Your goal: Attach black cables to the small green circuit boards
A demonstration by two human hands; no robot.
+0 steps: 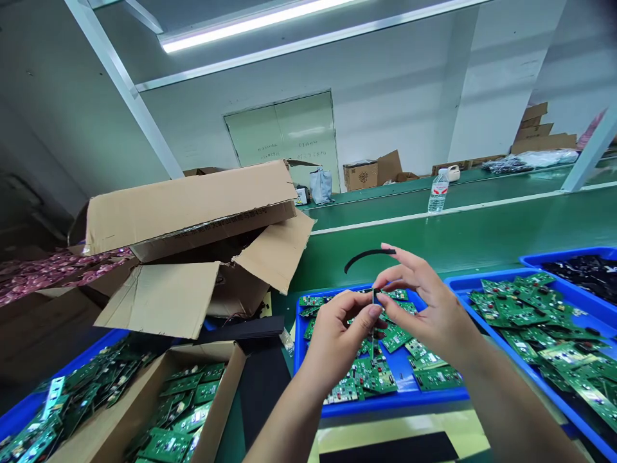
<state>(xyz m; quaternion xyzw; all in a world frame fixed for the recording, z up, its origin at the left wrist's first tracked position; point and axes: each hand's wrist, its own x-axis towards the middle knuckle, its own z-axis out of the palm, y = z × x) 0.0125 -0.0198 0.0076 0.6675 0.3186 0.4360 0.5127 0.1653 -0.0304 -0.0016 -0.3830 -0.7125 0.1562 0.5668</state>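
Note:
My left hand [340, 325] pinches a green circuit board [373, 344] between thumb and fingers, its thin edge turned toward me. At the board's upper end my right hand [417, 296] has its thumb and a finger closed together; whether a small piece lies between them is hidden. A curved black strip [369, 253] juts out to the left from the upper finger of that same hand. Below both hands lies a blue tray [385, 408] with several green circuit boards [378, 379] scattered in it.
Another blue tray [482, 321] of boards stands at right, with black parts [585, 273] in a tray behind. At left are a board-filled carton [236, 373] and large open cardboard boxes [193, 199]. A water bottle [438, 191] stands on the ledge. Black sheet material [263, 386] lies beside the carton.

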